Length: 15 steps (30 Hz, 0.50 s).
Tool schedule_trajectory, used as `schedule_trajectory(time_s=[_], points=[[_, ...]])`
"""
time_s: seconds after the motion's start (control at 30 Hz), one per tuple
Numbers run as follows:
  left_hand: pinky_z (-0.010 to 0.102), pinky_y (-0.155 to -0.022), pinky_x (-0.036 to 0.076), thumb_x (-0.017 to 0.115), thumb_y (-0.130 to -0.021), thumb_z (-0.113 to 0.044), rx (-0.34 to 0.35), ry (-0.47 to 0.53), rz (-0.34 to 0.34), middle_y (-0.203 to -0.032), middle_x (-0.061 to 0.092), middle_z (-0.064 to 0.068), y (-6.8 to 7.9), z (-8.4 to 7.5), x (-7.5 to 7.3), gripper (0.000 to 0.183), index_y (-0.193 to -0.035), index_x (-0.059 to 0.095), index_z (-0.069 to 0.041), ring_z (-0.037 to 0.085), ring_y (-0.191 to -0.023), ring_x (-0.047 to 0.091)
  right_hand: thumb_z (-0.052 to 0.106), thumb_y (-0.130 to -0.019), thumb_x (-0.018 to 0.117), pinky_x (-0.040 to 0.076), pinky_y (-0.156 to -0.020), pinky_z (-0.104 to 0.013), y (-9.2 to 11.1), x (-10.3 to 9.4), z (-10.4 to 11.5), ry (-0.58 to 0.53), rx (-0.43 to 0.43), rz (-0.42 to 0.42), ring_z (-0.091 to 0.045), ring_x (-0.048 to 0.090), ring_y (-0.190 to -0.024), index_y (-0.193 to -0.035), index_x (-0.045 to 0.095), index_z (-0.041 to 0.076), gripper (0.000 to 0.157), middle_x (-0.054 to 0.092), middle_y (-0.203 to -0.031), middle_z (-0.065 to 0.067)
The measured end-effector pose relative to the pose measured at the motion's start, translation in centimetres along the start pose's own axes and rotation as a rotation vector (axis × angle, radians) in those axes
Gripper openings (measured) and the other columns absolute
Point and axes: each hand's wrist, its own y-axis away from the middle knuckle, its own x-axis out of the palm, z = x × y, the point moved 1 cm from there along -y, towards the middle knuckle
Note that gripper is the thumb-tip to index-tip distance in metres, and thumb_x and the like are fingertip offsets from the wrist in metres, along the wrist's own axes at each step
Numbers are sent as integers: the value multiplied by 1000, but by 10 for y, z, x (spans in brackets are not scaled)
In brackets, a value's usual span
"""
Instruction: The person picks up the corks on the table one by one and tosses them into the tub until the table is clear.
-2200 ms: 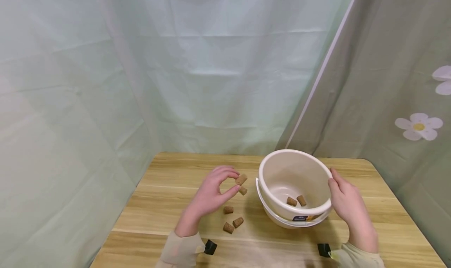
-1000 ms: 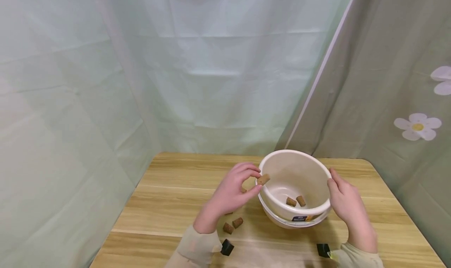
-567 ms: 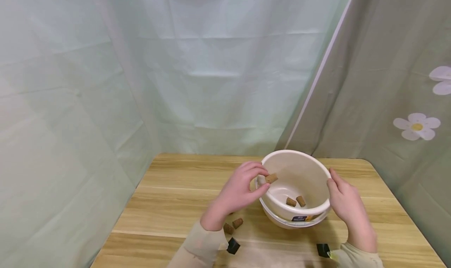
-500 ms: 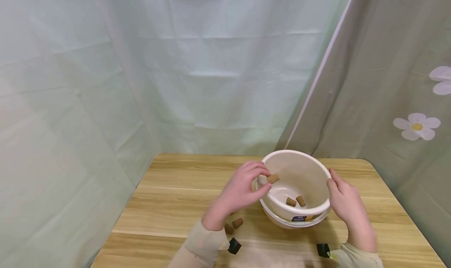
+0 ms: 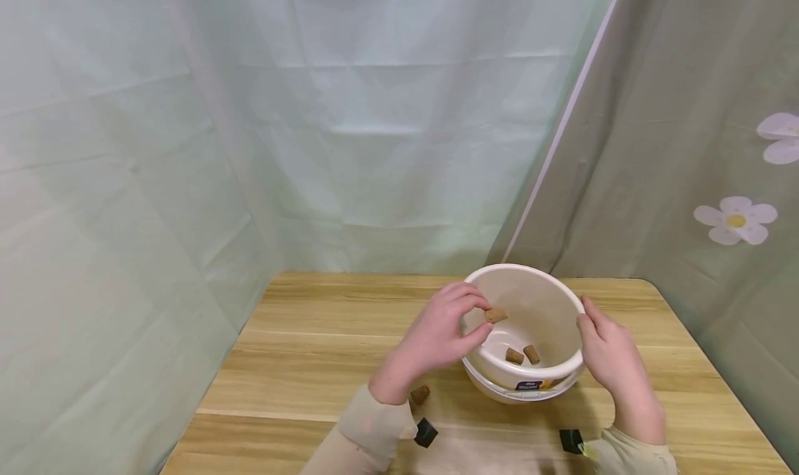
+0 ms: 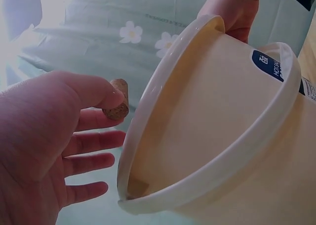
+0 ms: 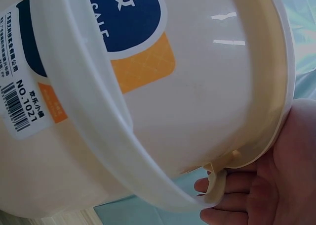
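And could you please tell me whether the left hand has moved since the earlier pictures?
Yes: against the table, the left hand has moved right, toward the bucket.

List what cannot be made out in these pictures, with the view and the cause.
Head view: how many corks lie on the table; the left arm covers part of it.
Head view: the writing on the label; too small.
Head view: the upper flower as a whole; cut off by the right edge.
Right wrist view: the label's full wording; crossed by the handle, cut by the top edge.
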Motion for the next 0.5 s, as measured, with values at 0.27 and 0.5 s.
schedule_trajectory(time_s=[0.27, 0.5], points=[[32, -114, 44, 77, -97, -22, -18, -36, 33, -118, 71, 0, -8, -4, 4, 19, -112, 76, -10, 20, -120, 62, 35, -117, 27, 33, -113, -76, 0, 0, -1, 7, -2, -10, -61, 38, -144, -162, 33, -8, 62, 37, -159, -36], [32, -110, 47, 78, -98, -24, -24, -61, 62, -116, 72, 0, -11, -9, 6, 19, -111, 77, -11, 21, -118, 63, 37, -117, 26, 32, -113, -77, 0, 1, 0, 1, -4, -4, -61, 38, -144, -163, 32, -7, 63, 38, -159, -36]])
